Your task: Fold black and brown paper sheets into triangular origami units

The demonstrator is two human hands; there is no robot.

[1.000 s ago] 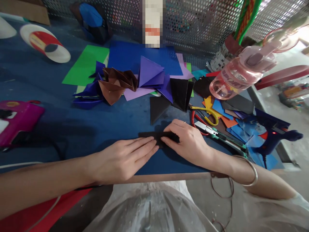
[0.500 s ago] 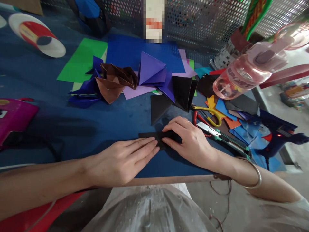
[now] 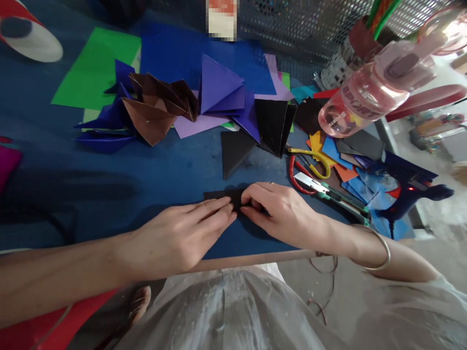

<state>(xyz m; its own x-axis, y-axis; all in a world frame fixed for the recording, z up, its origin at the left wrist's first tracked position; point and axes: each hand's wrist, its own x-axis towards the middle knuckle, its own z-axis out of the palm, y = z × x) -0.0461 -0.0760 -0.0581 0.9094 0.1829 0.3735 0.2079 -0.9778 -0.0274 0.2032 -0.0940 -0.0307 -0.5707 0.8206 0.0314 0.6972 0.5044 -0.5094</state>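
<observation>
A black paper strip (image 3: 235, 198) lies on the blue table between my hands. My left hand (image 3: 189, 228) rests flat on its left part, fingers stretched out and side by side. The strip's right end is pinched between the thumb and curled fingers of my right hand (image 3: 279, 209), which hide that end. Just beyond the strip lies a black paper triangle (image 3: 235, 150). Behind it are folded black paper (image 3: 272, 124), folded purple paper (image 3: 221, 90) and folded brown paper (image 3: 151, 114).
Scissors (image 3: 323, 170) and a utility knife (image 3: 310, 182) lie right of my right hand. Farther right are a pink bottle (image 3: 361, 97) and a dark blue glue gun (image 3: 401, 194). Green paper (image 3: 98, 68) and blue sheets (image 3: 164, 53) lie behind; a tape roll (image 3: 32, 39) is far left.
The view has shifted, so the table items appear farther left and higher. My right hand has moved closer to my left fingertips and now covers the strip's right end.
</observation>
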